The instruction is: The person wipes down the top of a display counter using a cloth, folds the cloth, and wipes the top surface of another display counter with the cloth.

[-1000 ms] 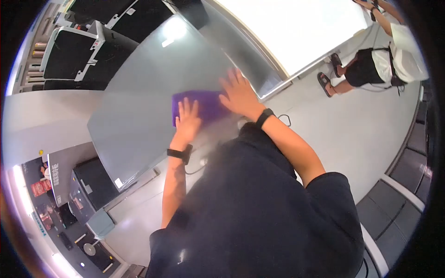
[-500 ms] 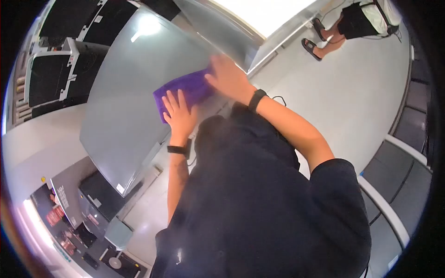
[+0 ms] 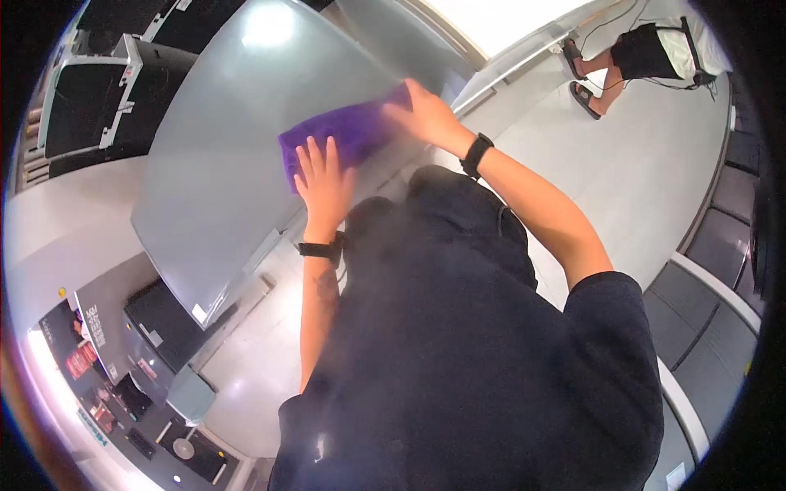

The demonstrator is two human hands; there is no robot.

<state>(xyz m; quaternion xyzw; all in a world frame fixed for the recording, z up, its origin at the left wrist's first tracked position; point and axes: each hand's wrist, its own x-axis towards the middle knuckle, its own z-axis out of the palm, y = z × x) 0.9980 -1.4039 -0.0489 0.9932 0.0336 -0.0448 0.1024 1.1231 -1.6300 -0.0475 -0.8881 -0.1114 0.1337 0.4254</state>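
Note:
A purple cloth lies spread on a large glossy grey panel. My left hand rests on the cloth's near left part, fingers spread. At the cloth's right end is my right hand, somewhat blurred; its fingers touch the cloth edge and look bent, and how firmly they hold it is hard to tell. Each wrist wears a black band.
Another person in black shorts and sandals stands at the upper right. A bright white panel is at the top. Dark boxes stand upper left, grey seats at the right. A cable runs near the person's feet.
Compared with half a second ago, the view has shifted slightly. The right hand's fingers have gone from spread to more bent at the cloth edge. The other person's feet have moved.

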